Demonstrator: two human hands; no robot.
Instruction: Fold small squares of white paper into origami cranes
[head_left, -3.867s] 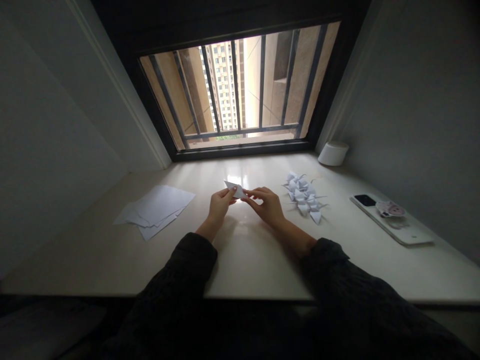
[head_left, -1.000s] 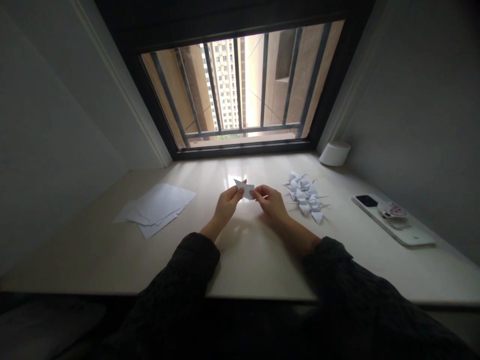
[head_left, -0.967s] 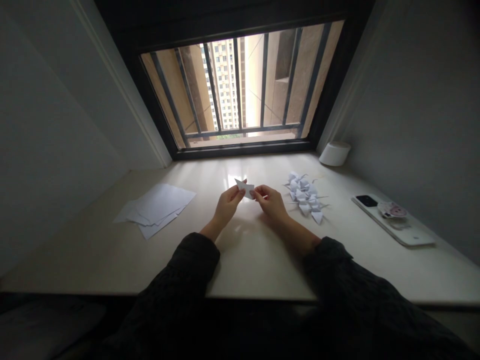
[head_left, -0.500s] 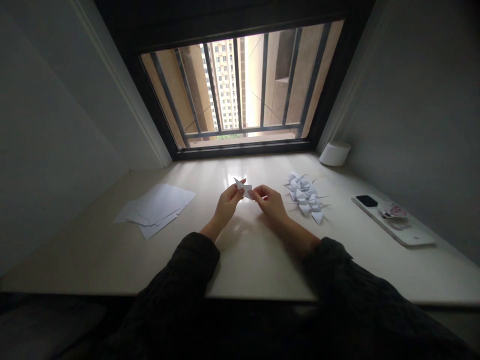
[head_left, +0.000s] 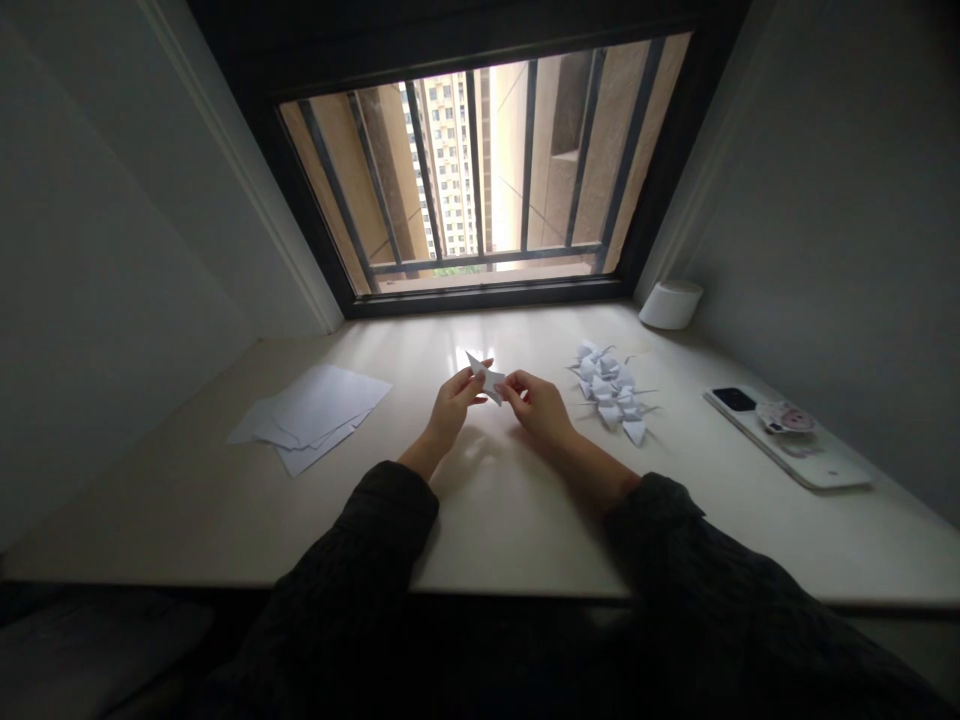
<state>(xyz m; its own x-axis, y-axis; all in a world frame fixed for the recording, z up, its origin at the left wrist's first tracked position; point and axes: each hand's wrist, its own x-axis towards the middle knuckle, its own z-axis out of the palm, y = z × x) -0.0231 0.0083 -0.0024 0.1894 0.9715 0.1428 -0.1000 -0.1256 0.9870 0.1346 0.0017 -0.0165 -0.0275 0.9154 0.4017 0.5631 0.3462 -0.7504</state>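
Note:
Between my two hands, above the middle of the white sill, is a small piece of folded white paper [head_left: 491,381] with a sharp point up at its left. My left hand [head_left: 451,402] pinches its left part, thumb on top. The fingertips of my right hand [head_left: 536,402] pinch its right edge. Right of my hands lies a cluster of folded white paper cranes [head_left: 609,388], their thin points sticking out. The finer creases of the held paper are too small to make out.
A loose stack of white paper sheets [head_left: 319,410] lies on the left of the sill [head_left: 517,530]. At the right are a white phone [head_left: 817,462] with a grip on its back and a white cylindrical object [head_left: 670,305] by the wall. A barred window [head_left: 480,180] is ahead.
The folded paper has tilted a little between my fingers, and its right part now looks wider and more pointed at the corners. Both hands stay in nearly the same place.

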